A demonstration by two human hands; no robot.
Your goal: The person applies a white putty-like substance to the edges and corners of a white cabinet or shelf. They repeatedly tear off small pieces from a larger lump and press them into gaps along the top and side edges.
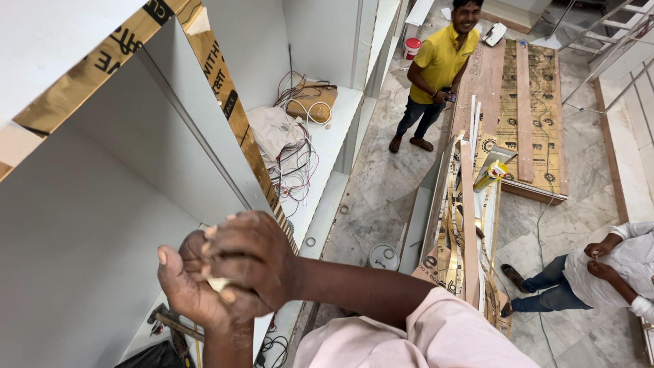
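**Both hands closing on a small pale piece beside the white shelf unit**

Nearest to you, your pink sleeve is filling the bottom of the view, and your two hands are meeting just beyond it. Your right hand, coming in from the sleeve side, is lying over your left hand, which is rising from below with its palm turned up. Between them you are pinching a small pale cream-coloured piece; only a sliver is showing, so its long axis cannot be told. Fingers of both hands are curling together around it, the right ones clamping from above, the left ones cupping underneath. Neither hand is nearer: both are touching it.

Just behind your hands, the white laminated shelf unit is standing, its front edge carrying brown printed protective tape. On a lower shelf, a tangle of red and white wires is lying. Below, on the marble floor, a person in a yellow shirt is standing, well apart from you.
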